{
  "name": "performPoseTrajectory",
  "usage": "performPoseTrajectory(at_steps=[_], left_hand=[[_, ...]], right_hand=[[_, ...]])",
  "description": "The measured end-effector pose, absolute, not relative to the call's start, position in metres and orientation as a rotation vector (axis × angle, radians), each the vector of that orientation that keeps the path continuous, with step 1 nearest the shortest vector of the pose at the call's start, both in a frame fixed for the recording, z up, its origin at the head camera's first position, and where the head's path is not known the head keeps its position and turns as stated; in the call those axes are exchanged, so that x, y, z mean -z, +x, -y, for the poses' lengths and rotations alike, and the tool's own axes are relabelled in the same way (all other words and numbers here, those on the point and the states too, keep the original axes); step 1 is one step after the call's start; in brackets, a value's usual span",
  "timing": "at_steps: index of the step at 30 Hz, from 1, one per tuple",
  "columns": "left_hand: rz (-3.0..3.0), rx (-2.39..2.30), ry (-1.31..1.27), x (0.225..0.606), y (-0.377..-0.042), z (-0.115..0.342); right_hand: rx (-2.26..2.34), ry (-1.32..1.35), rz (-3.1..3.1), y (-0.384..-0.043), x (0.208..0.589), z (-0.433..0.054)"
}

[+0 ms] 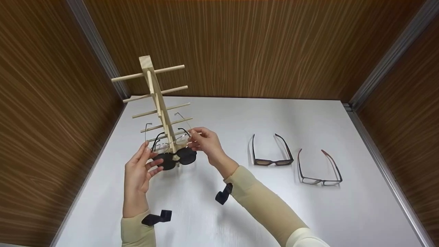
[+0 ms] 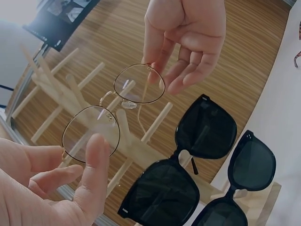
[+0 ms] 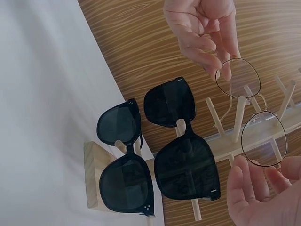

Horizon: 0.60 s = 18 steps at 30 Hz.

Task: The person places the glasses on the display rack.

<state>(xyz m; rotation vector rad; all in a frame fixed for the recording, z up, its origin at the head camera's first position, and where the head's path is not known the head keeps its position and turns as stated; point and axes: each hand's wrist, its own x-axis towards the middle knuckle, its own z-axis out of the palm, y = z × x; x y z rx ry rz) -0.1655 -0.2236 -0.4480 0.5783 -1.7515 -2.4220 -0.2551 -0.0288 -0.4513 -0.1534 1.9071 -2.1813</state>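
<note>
Thin-rimmed round eyeglasses (image 2: 139,84) are held between both hands in front of a wooden display stand (image 1: 157,97). My left hand (image 1: 137,169) pinches one side near the hinge, its other fingers spread. At the opposite hinge, my right hand (image 1: 209,144) pinches the frame between thumb and fingers. The temples point away toward the stand, one on each side of its post. Below the eyeglasses, two pairs of black sunglasses, an upper pair (image 3: 186,165) and a lower pair (image 3: 126,183), hang on the stand's pegs. Whether the eyeglasses touch a peg, I cannot tell.
Brown-tinted sunglasses (image 1: 273,162) and dark-framed eyeglasses (image 1: 322,181) with reddish temple ends lie unfolded on the white table (image 1: 260,212), right of my right arm. Several bare crossbars stick out from the stand's upper part. Wood-grain panels (image 1: 240,48) enclose the table.
</note>
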Motion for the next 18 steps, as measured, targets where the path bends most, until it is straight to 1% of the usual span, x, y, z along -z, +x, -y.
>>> performPoseTrajectory(at_steps=[18], left_hand=[[1.802,2.407,0.591,0.4579,-0.168,0.228]], right_hand=[[2.133,-0.12,-1.947,-0.254,0.4614,0.0304]])
